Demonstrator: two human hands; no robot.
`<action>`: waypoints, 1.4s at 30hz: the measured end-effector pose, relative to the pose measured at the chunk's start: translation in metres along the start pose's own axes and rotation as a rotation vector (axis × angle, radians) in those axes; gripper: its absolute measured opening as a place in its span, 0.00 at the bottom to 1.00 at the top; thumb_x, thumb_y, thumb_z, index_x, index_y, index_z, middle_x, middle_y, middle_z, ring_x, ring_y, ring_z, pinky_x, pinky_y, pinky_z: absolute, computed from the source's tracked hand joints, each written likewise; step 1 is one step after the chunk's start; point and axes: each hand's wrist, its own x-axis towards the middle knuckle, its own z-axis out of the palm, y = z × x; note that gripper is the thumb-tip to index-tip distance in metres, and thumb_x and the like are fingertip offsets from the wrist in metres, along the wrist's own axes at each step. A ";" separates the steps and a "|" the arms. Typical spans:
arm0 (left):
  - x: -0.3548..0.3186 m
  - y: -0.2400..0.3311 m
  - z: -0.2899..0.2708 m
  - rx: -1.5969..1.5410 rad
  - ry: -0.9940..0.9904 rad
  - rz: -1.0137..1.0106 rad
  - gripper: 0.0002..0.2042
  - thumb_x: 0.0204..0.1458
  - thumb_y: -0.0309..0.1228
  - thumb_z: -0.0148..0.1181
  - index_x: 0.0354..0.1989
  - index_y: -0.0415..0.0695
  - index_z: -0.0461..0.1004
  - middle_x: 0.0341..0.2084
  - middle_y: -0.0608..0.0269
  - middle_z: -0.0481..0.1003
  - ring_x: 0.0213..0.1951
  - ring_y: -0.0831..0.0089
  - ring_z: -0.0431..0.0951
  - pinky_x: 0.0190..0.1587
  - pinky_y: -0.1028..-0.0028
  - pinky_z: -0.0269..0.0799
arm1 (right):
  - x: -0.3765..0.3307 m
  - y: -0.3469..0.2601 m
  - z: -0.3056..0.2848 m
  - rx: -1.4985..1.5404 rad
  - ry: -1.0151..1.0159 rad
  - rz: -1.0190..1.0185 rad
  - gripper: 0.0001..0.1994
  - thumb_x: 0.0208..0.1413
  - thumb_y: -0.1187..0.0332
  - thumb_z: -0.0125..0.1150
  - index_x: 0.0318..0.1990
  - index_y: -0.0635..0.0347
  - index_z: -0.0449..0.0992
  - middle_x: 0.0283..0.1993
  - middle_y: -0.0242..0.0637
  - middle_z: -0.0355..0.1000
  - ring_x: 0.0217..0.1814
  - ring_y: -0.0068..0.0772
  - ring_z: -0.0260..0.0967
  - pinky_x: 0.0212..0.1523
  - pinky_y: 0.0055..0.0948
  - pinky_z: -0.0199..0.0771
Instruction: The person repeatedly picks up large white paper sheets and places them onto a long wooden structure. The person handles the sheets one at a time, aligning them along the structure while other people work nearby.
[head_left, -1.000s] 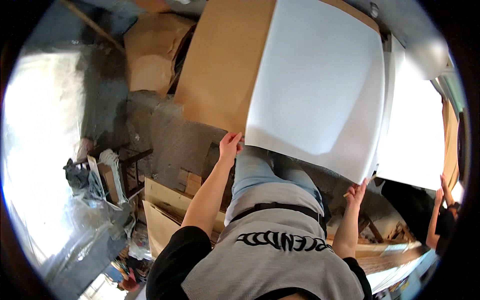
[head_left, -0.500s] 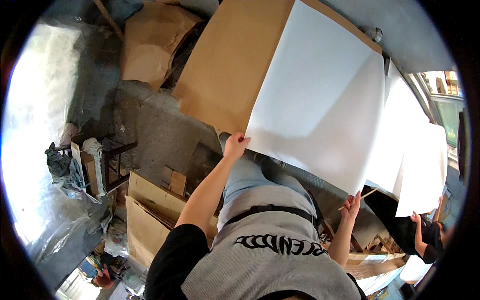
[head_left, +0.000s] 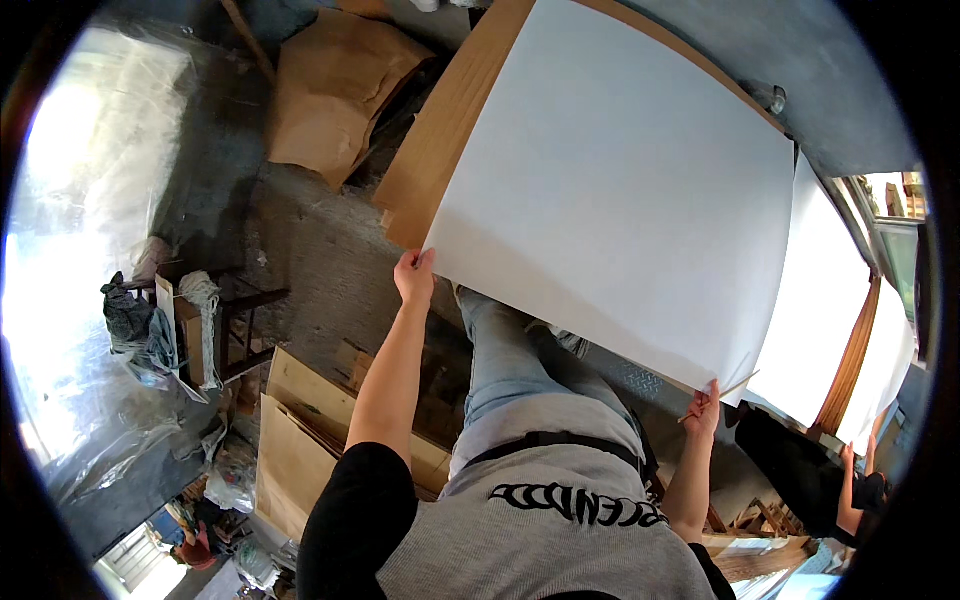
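left hand grip pinching large white sheet corner, right hand grip closed on sheet edge and thin stick

The big white sheet looks like smooth, matt paper. Behind it is a flat brown cardboard board, dull and plain. The floor is rough grey concrete. Shiny, crinkly clear plastic lies on the left.

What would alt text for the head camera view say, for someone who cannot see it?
Seen from above, a person holds a large white paper sheet by its lower corners, left hand and right hand, the right also holding a thin stick. A brown cardboard panel lies behind the sheet, above a grey concrete floor.
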 end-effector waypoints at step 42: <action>0.010 -0.007 0.009 -0.659 -0.224 -0.539 0.07 0.50 0.31 0.52 0.25 0.45 0.63 0.16 0.69 0.60 0.17 0.79 0.58 0.16 0.80 0.51 | 0.042 0.046 -0.048 -0.073 0.227 0.046 0.14 0.52 0.66 0.51 0.46 0.57 0.66 0.46 0.31 0.68 0.38 0.24 0.70 0.11 0.15 0.47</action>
